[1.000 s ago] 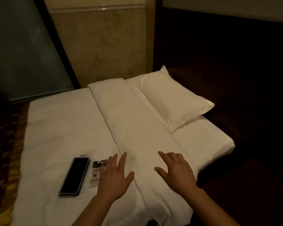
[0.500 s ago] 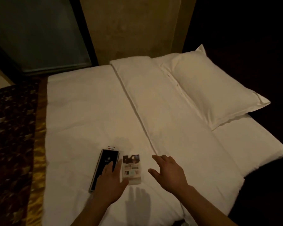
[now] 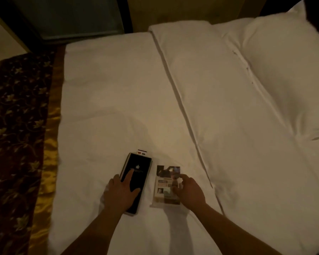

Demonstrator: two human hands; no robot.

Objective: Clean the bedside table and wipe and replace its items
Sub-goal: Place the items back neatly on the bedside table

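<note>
A long black folder (image 3: 138, 169) with a small pale emblem lies on the white bed (image 3: 118, 100), a white card edge (image 3: 142, 152) sticking out from under its far end. My left hand (image 3: 121, 195) rests flat on its near half, fingers spread. Just right of it lies a printed leaflet (image 3: 165, 186) with pictures. My right hand (image 3: 189, 190) sits on the leaflet's right edge, fingers curled onto the paper; whether it grips the paper is unclear. The bedside table is out of view.
A white pillow (image 3: 291, 74) lies at the right, beside a folded duvet strip (image 3: 201, 80). A dark floral bed runner with a gold border (image 3: 20, 126) covers the left. A dark glass panel (image 3: 72, 13) and a beige wall stand behind the bed.
The view has dropped and moved closer to the bed. My left hand slid onto the black folder, and my right hand moved left onto the leaflet.
</note>
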